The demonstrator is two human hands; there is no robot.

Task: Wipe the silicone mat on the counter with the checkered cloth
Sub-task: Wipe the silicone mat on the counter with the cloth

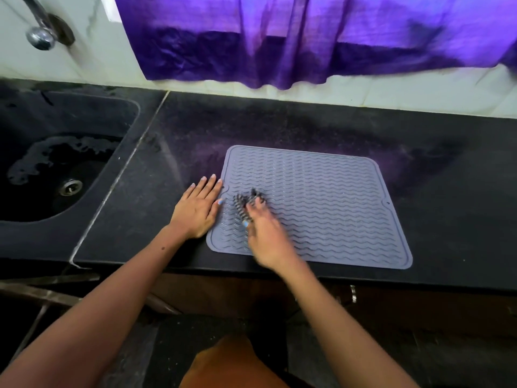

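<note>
A grey silicone mat (330, 203) with a wavy ribbed surface lies flat on the black counter (436, 169). My right hand (265, 236) grips a bunched checkered cloth (247, 204) and presses it on the mat's left part; the hand is blurred. My left hand (197, 210) rests flat on the counter with fingers spread, its fingertips and thumb touching the mat's left edge.
A black sink (56, 163) with a wet basin and a metal drain (71, 187) is set into the counter at the left. A chrome tap (40, 29) hangs above it. A purple curtain (307, 37) drapes over the tiled wall behind. The counter's front edge runs just below the mat.
</note>
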